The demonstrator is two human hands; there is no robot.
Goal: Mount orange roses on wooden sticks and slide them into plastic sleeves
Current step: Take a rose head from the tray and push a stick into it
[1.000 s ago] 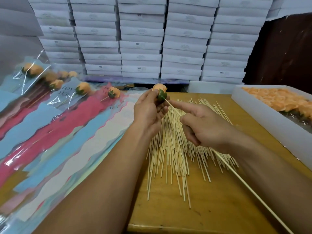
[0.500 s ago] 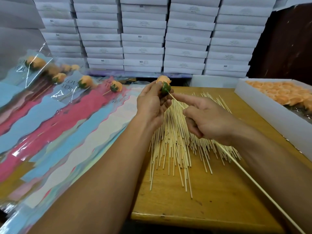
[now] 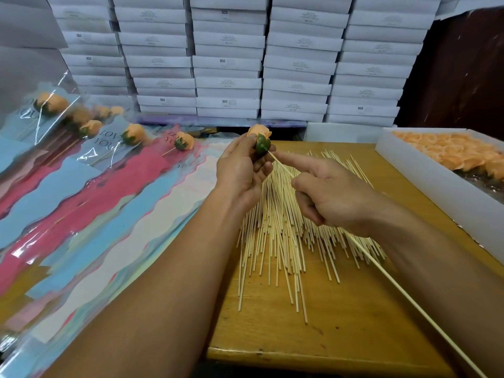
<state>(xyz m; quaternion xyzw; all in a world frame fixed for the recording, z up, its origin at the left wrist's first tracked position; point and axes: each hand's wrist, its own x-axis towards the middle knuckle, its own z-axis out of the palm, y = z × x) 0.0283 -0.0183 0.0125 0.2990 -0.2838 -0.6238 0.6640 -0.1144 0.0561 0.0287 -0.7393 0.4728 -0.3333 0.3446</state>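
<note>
My left hand (image 3: 241, 170) grips an orange rose (image 3: 260, 136) by its green base, above the far edge of the wooden table (image 3: 354, 328). My right hand (image 3: 331, 195) pinches a long wooden stick (image 3: 403, 294) whose tip meets the rose's base; its index finger lies straight along the stick. Under both hands a pile of loose sticks (image 3: 283, 241) fans out on the table. At the left, plastic sleeves (image 3: 90, 203) in pink, blue and white overlap one another. Several of them hold mounted roses (image 3: 133, 133).
A white box (image 3: 436, 186) full of orange rose heads (image 3: 461, 154) lies along the table's right edge. Stacks of flat white boxes (image 3: 229, 64) form a wall behind the table. The table's front edge is close to me.
Both hands hold the rose and stick in nearly the same spot. The stick's tip stays at the rose's green base. The view has shifted slightly.
</note>
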